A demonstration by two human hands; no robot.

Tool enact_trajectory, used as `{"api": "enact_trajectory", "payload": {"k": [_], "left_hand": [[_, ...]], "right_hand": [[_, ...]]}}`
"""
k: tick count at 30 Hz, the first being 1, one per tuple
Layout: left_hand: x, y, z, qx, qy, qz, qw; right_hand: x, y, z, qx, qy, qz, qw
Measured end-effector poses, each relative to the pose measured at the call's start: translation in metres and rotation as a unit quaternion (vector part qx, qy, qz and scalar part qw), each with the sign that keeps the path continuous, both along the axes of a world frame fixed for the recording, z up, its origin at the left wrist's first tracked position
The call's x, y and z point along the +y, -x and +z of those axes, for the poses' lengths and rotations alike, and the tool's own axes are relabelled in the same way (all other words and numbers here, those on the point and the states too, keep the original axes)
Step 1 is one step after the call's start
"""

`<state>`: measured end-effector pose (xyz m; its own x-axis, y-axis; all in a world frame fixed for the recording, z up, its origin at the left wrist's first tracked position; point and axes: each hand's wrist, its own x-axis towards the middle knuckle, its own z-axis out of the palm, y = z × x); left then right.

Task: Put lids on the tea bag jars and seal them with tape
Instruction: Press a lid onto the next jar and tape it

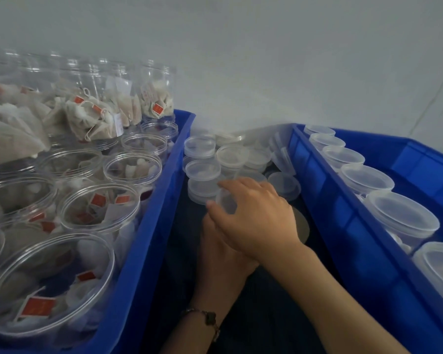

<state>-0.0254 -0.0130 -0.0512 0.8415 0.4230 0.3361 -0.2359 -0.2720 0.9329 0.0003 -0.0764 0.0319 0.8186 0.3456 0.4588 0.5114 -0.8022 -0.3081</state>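
Our right hand [256, 215] curls thumb and fingers round a clear lid [226, 201], lifted just clear of the lid pile [223, 159]. It covers most of our left hand [215, 254] — that grip we cannot tell. The pile's far side blurs into the wall. Open jars [97, 208] fill the left crate [149, 226], cut off at the edge; lidded jars [402, 221] line the right crate [343, 213]. Between the crates runs a narrow dark gap.
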Motion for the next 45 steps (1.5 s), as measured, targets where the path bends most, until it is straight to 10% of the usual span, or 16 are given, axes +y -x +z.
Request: {"api": "enact_trajectory", "payload": {"k": [4,11,20,24,29,45], "left_hand": [[-0.007,0.006,0.002,0.022,0.037,0.012,0.999],[-0.008,0.010,-0.002,-0.010,-0.127,0.056,0.990],[0.004,0.012,0.004,-0.054,-0.066,0.135,0.987],[-0.001,0.019,-0.002,-0.074,-0.198,-0.022,0.977],[-0.005,0.020,-0.003,0.018,-0.156,-0.175,0.972],[-0.005,0.021,0.005,-0.171,-0.220,0.062,0.958]], "right_hand": [[-0.038,-0.021,-0.008,0.078,-0.390,-0.012,0.917],[-0.082,-0.037,-0.056,0.230,0.181,-0.023,0.956],[-0.086,-0.008,-0.062,0.121,0.024,-0.029,0.992],[-0.088,0.006,-0.073,0.028,-0.068,-0.019,0.997],[-0.089,0.018,-0.075,-0.067,-0.157,0.074,0.983],[-0.088,0.018,-0.074,-0.111,-0.091,0.093,0.985]]}}
